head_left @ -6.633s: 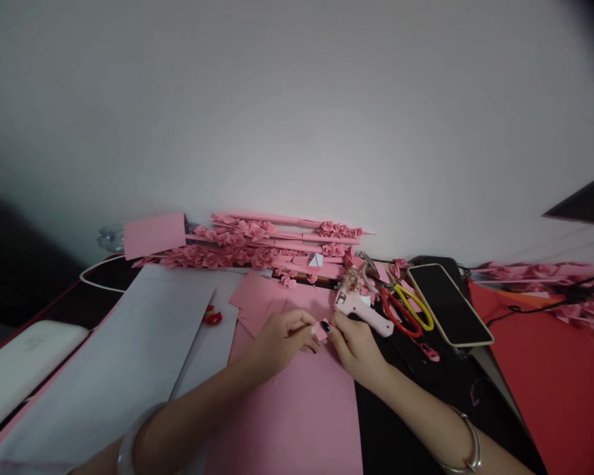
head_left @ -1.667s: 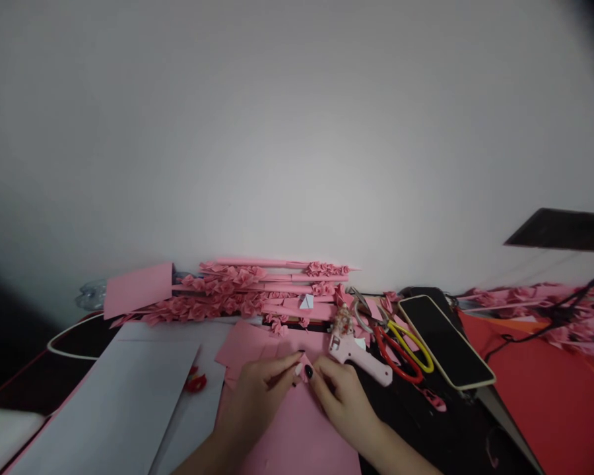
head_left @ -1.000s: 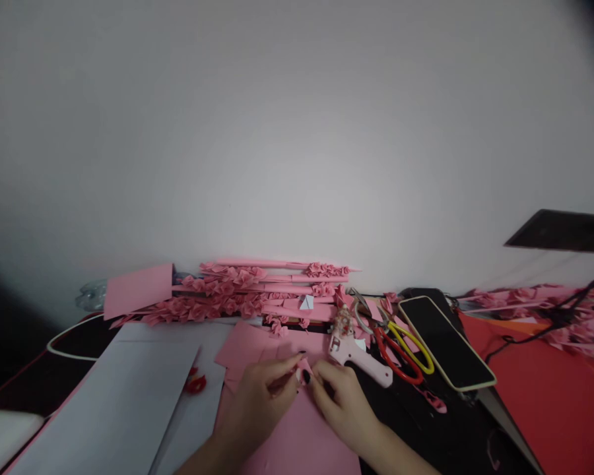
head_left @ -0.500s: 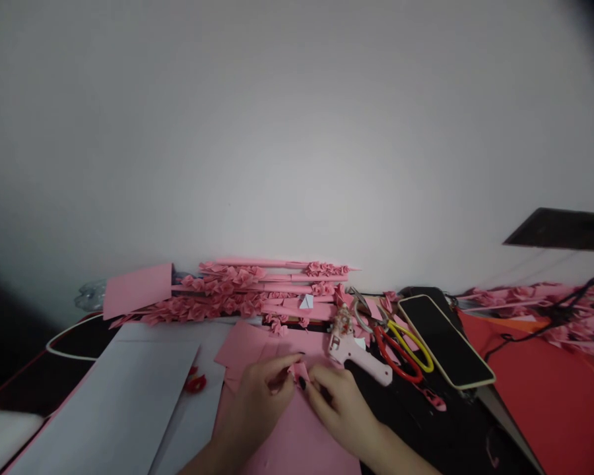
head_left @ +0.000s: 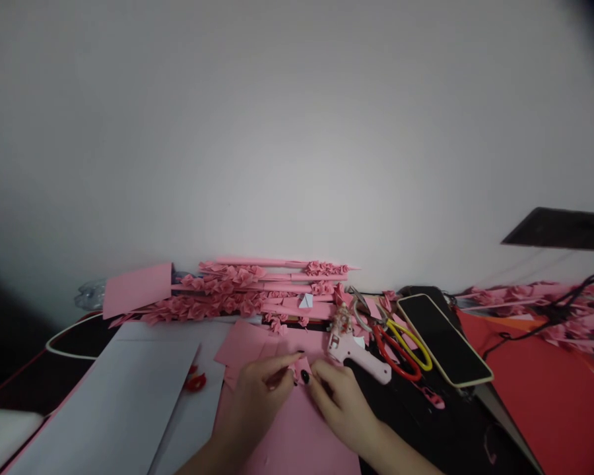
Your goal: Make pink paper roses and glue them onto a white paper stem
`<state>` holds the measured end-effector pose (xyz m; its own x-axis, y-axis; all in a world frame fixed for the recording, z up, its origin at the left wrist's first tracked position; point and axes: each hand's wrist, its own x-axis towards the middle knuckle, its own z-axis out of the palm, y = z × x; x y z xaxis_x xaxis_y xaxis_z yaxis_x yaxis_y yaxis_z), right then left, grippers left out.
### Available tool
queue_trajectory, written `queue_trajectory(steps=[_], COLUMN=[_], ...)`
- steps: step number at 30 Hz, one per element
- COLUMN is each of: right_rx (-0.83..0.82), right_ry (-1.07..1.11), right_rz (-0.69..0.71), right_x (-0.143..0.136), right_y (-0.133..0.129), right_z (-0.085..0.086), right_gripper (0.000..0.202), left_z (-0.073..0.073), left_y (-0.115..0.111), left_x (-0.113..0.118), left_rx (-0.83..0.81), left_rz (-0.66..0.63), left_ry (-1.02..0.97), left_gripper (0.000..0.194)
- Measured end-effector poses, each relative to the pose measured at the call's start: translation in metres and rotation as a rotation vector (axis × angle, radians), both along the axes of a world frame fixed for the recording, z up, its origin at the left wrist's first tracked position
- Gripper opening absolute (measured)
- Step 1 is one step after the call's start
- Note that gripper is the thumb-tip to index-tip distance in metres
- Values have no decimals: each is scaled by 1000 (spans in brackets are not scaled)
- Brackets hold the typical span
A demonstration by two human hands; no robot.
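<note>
A small folded piece of pink paper is pinched between both my hands, over a larger pink sheet. My left hand grips its left side with thumb and index finger. From the right, my right hand holds the other side, its dark-nailed thumb lying on the front of the paper. The fingers cover part of the folds. Loose pink paper pieces lie just beyond my left hand. Close beyond my right hand rests a pale pink glue gun.
Pink paper flower stems are piled along the wall. Right of the glue gun lie red-handled pliers, a yellow-handled tool and a phone. Red sheets cover the far right, white sheets the left. A red object lies between.
My right thumb has shifted slightly on the folded pink paper, and the paper shows a little more of its face. Both hands stay in nearly the same place.
</note>
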<state>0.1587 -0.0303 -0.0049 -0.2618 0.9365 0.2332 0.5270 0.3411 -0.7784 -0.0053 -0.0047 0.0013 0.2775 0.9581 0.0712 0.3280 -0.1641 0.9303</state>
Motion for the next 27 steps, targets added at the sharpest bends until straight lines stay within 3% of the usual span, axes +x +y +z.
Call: queue_trajectory(steps=[6, 12, 15, 20, 27], right_rx=[-44, -10, -2, -32, -50], right_ry=[84, 91, 85, 108, 142], right_rz=[-61, -48, -1, 53, 46], right_x=[1, 3, 3, 3, 3], right_y=[3, 1, 1, -1, 0], right_z=[-3, -2, 0, 2, 1], right_gripper=[29, 29, 31, 32, 34], left_z=[2, -2, -6, -10, -14], left_y=[-1, 1, 1, -1, 1], left_x=[-2, 0, 2, 3, 5], left_rx=[2, -256, -326, -414, -400], left_rz=[-65, -100, -82, -208, -236], left_ry=[-73, -299, -246, -195, -177], left_gripper=[30, 47, 56, 60, 56])
